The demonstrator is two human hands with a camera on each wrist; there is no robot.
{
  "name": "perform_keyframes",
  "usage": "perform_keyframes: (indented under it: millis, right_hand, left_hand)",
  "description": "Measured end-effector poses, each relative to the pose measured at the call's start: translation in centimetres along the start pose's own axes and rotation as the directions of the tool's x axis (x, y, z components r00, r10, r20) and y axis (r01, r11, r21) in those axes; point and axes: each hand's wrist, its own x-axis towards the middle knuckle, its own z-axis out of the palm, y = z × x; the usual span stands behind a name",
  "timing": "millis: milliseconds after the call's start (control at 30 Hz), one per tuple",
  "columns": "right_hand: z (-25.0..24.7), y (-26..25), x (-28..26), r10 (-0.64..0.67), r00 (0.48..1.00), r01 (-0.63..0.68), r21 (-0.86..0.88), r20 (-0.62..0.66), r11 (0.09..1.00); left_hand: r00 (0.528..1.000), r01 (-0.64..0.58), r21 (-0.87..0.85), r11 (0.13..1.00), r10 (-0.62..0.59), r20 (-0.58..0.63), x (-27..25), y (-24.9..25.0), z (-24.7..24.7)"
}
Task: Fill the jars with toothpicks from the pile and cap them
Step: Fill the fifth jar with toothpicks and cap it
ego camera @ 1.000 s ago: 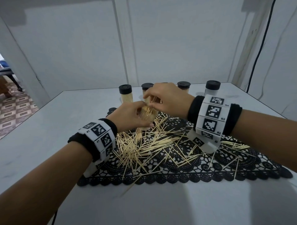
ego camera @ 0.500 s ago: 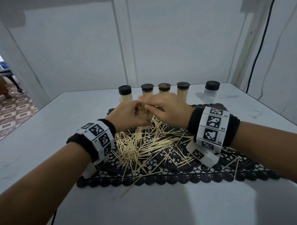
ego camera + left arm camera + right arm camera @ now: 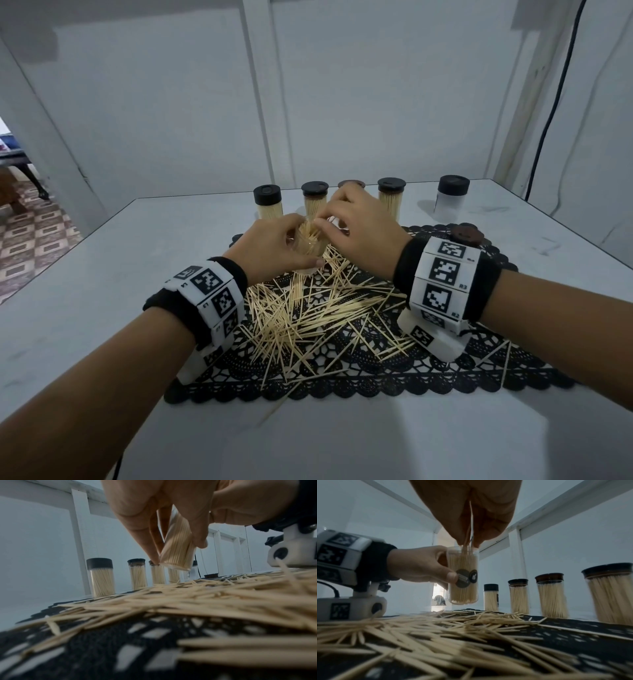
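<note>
Above the pile (image 3: 308,318) on the worktop (image 3: 102,274), our left hand (image 3: 270,246) grips the nearly full jar (image 3: 463,577) while our right hand (image 3: 359,229) pinches toothpicks (image 3: 467,547) into its mouth, where crowding could scatter them.

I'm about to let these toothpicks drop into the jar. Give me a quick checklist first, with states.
1. Left hand grips the jar: ok.
2. Jar uncapped: ok.
3. Right hand pinches toothpicks, tips inside the mouth: ok.
4. Jar upright: not ok, tilted in the left wrist view.
5. Room left in the jar: cannot tell, looks nearly full.
6. Loose cap within reach on the mat: ok.
</note>
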Motion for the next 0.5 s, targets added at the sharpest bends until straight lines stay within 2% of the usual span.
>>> perform_keyframes:
  millis: [67, 200, 333, 433, 500]
  right_hand:
    - [0.2, 0.1, -0.2, 0.022, 1.000, -0.023, 0.029, 0.009, 0.999]
    - [0.1, -0.3, -0.5, -0.081, 0.996, 0.080, 0.064, 0.021, 0.995]
    - [-0.3, -0.4, -0.3, -0.035, 0.999, 0.038, 0.131, -0.021, 0.991]
    - [0.1, -0.2, -0.2, -0.116, 0.990, 0.123, 0.098, -0.078, 0.988]
    - [0.7, 0.0, -0.3, -0.150, 0.986, 0.154, 0.054, -0.070, 0.987]
  left_hand:
    - [1.000, 0.006, 0.002, 1.000, -0.006, -0.004, 0.0, -0.1, 0.0]
    - [1.000, -0.011, 0.024, 1.000, 0.011, 0.004, 0.0, -0.3, 0.0]
    - [0.999, -0.041, 0.006, 0.999, 0.041, 0.032, 0.0, -0.1, 0.0]
    - [0.998, -0.053, 0.004, 0.999, 0.053, 0.024, 0.1, -0.1, 0.1]
    - [0.999, -0.037, -0.034, 0.999, 0.037, -0.004, 0.1, -0.2, 0.1]
